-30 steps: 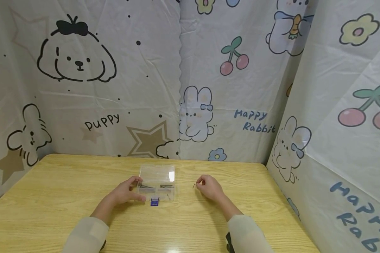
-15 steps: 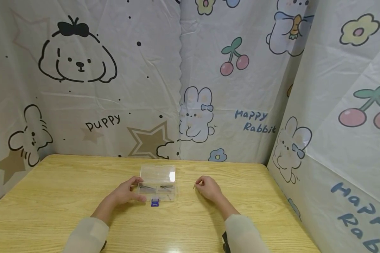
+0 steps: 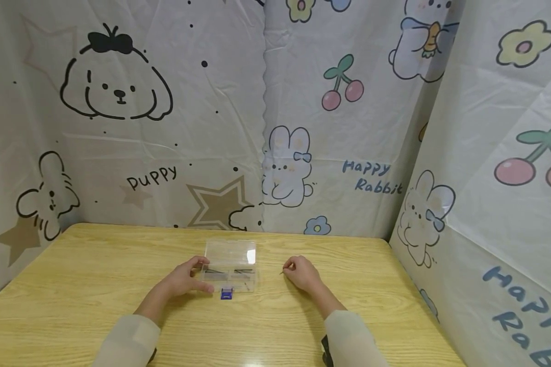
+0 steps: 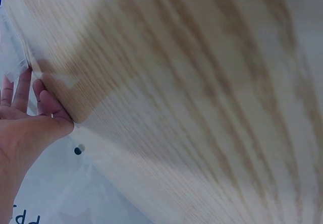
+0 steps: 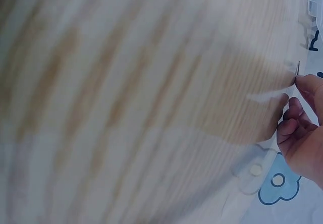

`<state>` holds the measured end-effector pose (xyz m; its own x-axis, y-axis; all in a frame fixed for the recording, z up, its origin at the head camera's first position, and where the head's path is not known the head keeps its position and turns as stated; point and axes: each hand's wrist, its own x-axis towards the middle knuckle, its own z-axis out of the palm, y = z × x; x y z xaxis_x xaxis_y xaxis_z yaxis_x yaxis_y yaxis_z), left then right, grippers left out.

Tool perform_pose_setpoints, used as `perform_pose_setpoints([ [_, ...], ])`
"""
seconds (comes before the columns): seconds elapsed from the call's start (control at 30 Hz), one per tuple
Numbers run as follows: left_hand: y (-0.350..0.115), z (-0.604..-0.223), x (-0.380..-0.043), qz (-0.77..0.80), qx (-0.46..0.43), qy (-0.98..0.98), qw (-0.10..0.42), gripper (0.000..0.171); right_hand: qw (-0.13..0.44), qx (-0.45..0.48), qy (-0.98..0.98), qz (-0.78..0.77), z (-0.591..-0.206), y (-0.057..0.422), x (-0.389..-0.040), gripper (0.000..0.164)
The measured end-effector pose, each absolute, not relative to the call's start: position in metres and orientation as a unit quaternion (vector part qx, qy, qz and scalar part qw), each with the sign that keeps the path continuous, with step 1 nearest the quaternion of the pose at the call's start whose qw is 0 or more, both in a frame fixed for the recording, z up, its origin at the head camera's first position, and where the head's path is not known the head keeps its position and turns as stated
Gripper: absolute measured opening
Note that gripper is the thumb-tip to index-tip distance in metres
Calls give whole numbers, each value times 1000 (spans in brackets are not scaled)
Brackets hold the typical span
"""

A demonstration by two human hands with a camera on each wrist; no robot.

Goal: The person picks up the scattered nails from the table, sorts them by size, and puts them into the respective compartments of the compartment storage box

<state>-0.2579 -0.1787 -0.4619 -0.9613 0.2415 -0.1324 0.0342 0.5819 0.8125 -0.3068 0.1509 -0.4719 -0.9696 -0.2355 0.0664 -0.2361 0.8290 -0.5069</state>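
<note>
A clear plastic compartment box sits on the table with its lid raised at the back and a blue latch at the front. My left hand holds its left side, thumb at the front corner and fingers toward the back. Several thin dark nail-like pieces lie in the back compartments; a smaller one is at front right. To the right of the box, my right hand pinches a small nail between thumb and forefinger. Its pointed tip shows in the right wrist view.
The wooden table extends round the box and both hands. Behind it hangs a printed curtain, and a second patterned sheet borders the right edge.
The small nail has tilted from nearly upright to flatter in my right fingers. My left hand and the box stay in place, while the head view has shifted slightly.
</note>
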Motion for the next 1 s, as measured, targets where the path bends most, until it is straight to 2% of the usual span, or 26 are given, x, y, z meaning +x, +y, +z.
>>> perform_pose_setpoints([
  [1.0, -178, -463, -260, 437, 85, 889, 109, 79, 21, 139, -942, 305, -464, 151, -294, 10],
])
